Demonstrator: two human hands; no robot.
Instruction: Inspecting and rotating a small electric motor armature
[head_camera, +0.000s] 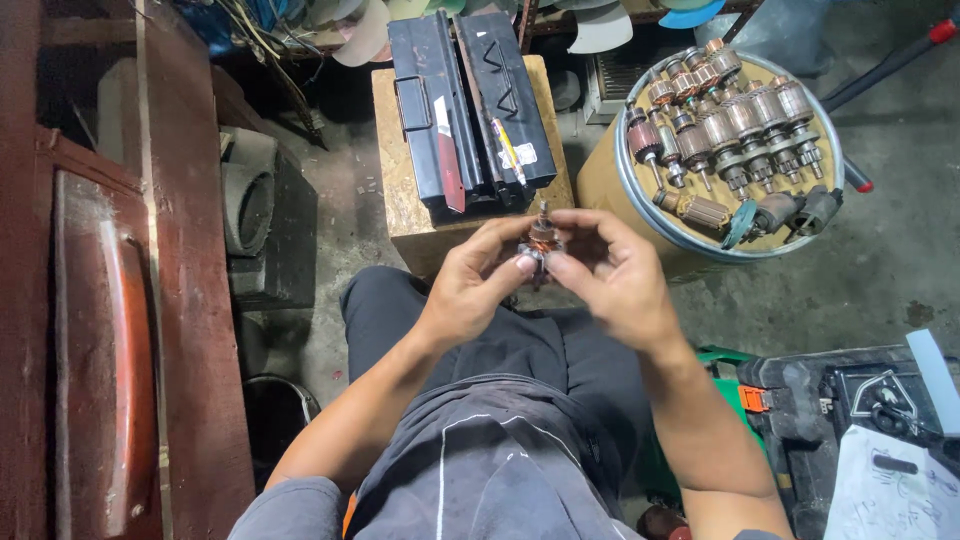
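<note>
Beyond your grip: drum topped w/ spare armatures, black metal toolbox on a block. Both hands, left hand & right hand, are closed on one small armature, fingertips pinching it above your lap. Looks dense, stiff; copper windings prob. delicate, so hold by core/shaft ends.

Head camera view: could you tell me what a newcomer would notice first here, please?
At centre, the left hand and right hand hold a small motor armature between them. To the upper right, a round drum top carries many more armatures. Straight ahead, a black metal toolbox lies on a wooden block.
</note>
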